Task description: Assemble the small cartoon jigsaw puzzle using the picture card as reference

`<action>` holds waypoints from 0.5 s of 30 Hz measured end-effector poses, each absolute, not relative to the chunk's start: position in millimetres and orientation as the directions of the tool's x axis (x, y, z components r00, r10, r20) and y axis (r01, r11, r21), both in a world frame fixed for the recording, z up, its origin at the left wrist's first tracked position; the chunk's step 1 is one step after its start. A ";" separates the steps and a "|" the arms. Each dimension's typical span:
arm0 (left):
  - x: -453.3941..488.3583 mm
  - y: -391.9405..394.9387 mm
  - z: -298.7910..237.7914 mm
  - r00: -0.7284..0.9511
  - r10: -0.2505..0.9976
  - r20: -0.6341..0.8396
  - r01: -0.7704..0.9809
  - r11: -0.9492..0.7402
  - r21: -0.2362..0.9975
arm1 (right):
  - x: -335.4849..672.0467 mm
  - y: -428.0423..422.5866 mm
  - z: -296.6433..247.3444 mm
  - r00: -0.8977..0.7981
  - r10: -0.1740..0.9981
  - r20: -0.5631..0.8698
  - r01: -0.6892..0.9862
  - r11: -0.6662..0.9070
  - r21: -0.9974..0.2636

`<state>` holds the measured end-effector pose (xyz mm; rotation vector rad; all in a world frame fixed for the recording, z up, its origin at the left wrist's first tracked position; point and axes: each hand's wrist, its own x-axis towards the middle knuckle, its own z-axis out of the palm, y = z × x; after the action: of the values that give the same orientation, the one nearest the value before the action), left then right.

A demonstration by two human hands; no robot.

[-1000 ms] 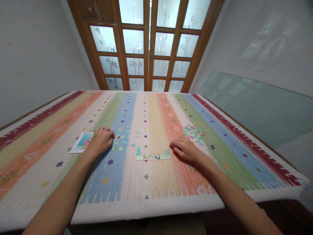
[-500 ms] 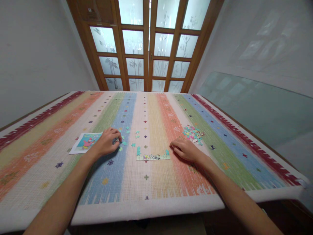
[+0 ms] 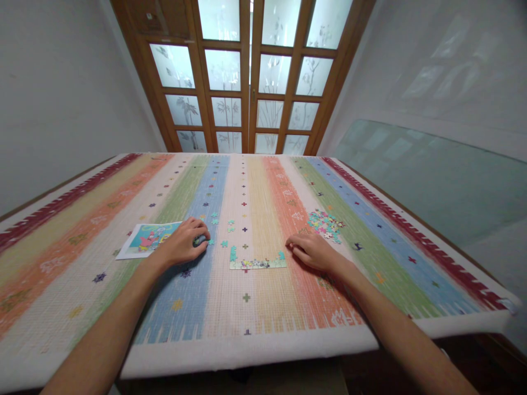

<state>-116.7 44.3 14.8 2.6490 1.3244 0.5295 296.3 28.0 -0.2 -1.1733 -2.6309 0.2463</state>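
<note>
My left hand (image 3: 186, 241) hovers over or rests on the loose puzzle pieces left of centre, fingers bent and thumb apart from them. Part of a piece shows between thumb and fingers; whether it is touched I cannot tell. Beneath that wrist lies a picture card (image 3: 142, 240) with a pink starfish character. A partly joined jigsaw puzzle (image 3: 258, 264), one bottom row with short sides rising at both ends, lies between my hands. Just right of it my right hand (image 3: 309, 250) rests on the cloth, fingers loosely bent and slightly apart, no piece visible in them.
A heap of mixed puzzle pieces (image 3: 326, 225) lies beyond my right hand. Several teal pieces (image 3: 224, 243) are scattered between my left hand and the joined part. A striped cloth (image 3: 263, 296) covers the table. Behind stand wooden doors with frosted panes (image 3: 269, 115).
My left hand has shifted slightly right over the loose pieces, covering some and baring more of the picture card. My right hand stays in place.
</note>
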 end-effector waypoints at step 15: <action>-116.2 44.8 12.1 0.572 0.776 0.266 0.729 -0.630 0.268 | 291.4 19.2 10.5 -0.644 0.729 0.230 0.648 0.680 -0.343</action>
<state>-116.2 44.8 12.1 2.6699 1.2847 0.5477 291.4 19.2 10.5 -1.0834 -2.5456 0.3260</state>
